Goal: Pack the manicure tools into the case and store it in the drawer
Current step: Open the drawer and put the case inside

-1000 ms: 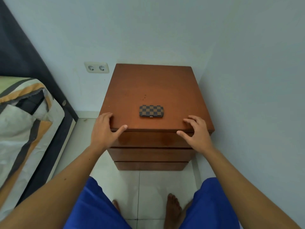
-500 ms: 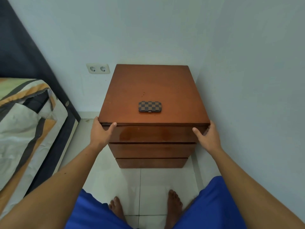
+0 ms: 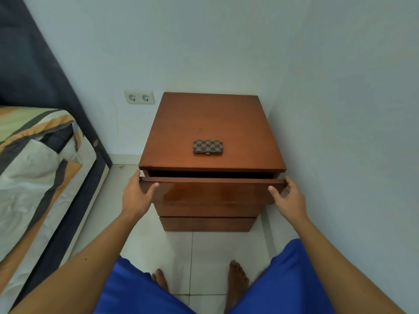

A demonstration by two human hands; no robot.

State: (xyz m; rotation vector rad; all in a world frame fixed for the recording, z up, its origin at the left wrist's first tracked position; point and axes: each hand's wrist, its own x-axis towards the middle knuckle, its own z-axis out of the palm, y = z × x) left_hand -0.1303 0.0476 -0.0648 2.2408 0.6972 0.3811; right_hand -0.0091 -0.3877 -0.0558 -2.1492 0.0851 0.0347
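Observation:
A closed brown checkered manicure case (image 3: 208,147) lies flat on top of the wooden nightstand (image 3: 210,118), near its front edge. The top drawer (image 3: 213,191) is pulled out a little, showing a dark gap below the top. My left hand (image 3: 136,194) grips the drawer front's left end, thumb on its face. My right hand (image 3: 288,196) grips the right end in the same way. No loose tools are in sight. The drawer's inside is too dark to see.
Two lower drawers (image 3: 207,223) are shut. A bed (image 3: 34,168) with a striped cover stands at the left. A white wall (image 3: 351,143) runs close along the nightstand's right side. A double socket (image 3: 139,97) is on the back wall. My bare feet (image 3: 235,282) stand on white tiles.
My hands moved from the nightstand's top edge down to the two ends of the top drawer front. The drawer has slid out a short way toward me.

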